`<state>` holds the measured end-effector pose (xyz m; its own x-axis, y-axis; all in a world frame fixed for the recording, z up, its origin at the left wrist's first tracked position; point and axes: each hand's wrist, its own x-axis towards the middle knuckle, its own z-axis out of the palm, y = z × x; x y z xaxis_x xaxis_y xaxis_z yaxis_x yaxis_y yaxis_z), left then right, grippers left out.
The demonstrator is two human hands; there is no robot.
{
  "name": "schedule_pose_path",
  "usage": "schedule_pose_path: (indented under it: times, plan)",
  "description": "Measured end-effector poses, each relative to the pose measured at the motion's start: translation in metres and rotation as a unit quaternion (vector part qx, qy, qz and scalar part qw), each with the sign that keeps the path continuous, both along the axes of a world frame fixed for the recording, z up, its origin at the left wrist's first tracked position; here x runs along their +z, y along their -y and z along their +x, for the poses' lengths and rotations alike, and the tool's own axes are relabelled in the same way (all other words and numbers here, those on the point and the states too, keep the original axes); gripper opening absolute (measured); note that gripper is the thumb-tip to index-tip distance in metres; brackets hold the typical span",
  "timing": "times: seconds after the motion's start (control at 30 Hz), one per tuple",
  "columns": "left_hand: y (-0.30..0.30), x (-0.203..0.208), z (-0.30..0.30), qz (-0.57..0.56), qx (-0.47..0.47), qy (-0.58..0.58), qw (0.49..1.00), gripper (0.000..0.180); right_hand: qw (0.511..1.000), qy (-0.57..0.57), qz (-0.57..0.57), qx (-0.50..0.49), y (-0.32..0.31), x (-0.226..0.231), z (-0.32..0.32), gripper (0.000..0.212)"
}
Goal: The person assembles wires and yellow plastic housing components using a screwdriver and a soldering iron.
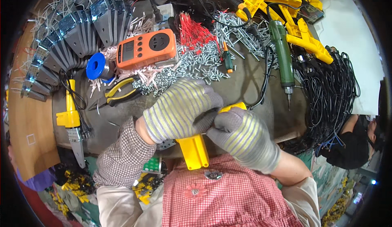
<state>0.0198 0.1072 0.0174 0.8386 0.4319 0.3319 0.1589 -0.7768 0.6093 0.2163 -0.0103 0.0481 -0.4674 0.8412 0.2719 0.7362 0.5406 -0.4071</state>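
A smooth, bright yellow plastic housing (194,152), boxy and straight-sided at its lower end, sits at the middle of the tabletop's (292,121) near edge. The left hand (181,109) is clamped on it; the right hand's (247,139) curled fingers meet the left's, their grip hidden, so I cannot tell its state. Counted: one orange meter (141,49), one blue spool (96,66), one green electric screwdriver (281,51) toward the right edge, one yellow-handled tool (71,119) along the left.

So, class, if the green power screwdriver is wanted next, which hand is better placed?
Likely the right hand: it is nearer the green power screwdriver, which is on its side. The left hand is farther across. Both are at the yellow part.
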Motion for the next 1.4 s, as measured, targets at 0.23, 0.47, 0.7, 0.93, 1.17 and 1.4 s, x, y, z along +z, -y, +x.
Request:
schedule_pose_path:
  times: [0.23, 0.47, 0.7, 0.93, 1.17, 1.4]
  plan:
    - [-0.006, -0.001, -0.011, -0.066, 0.027, 0.096, 0.993, 0.010, 0.988, -0.093, 0.008, 0.124, -0.021, -0.009, 0.021, 0.020]
    - [-0.016, 0.001, -0.032, 0.084, 0.217, -0.024, 0.972, 0.018, 0.963, 0.205, 0.124, 0.124, -0.117, -0.024, 0.035, 0.026]
    - [-0.016, -0.004, -0.010, 0.297, 0.102, -0.210, 0.926, 0.010, 0.967, 0.182, 0.161, 0.075, -0.131, -0.050, 0.030, 0.014]
    - [-0.021, 0.007, -0.007, 0.281, 0.095, -0.203, 0.933, 0.006, 0.997, -0.026, 0.059, 0.031, -0.122, -0.029, 0.051, 0.023]
    - [0.007, 0.012, -0.065, -0.283, 0.140, -0.018, 0.949, 0.017, 0.931, -0.215, -0.279, -0.096, -0.076, 0.022, 0.044, 0.019]
    - [0.005, 0.002, -0.076, -0.032, 0.102, -0.020, 0.994, 0.016, 0.872, -0.312, -0.359, -0.119, -0.053, 0.028, 0.048, 0.019]
